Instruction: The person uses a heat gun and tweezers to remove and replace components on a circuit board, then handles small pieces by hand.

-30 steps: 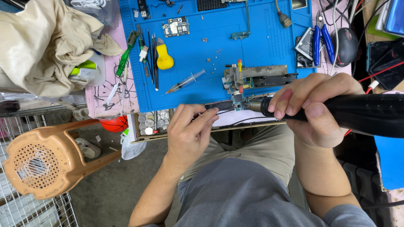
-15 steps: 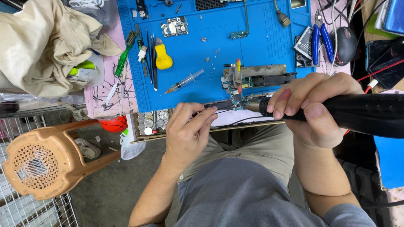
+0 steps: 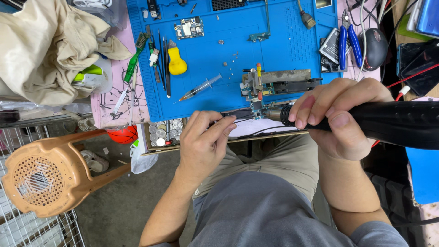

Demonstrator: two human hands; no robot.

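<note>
Right hand [image 3: 340,116] clenched around one black heat gun [image 3: 384,123]; left hand [image 3: 203,139] pinches tweezers [image 3: 240,114] at one board [image 3: 257,106], mat's [image 3: 219,55] near edge.

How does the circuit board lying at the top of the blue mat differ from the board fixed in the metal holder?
The loose circuit board lies free and alone on the blue mat; the clamped circuit board sits in the metal holder. No hand is near the loose board, while the right hand aims a black hot-air tool at the clamped board, and the left hand works beside it. Both are small boards.
</note>
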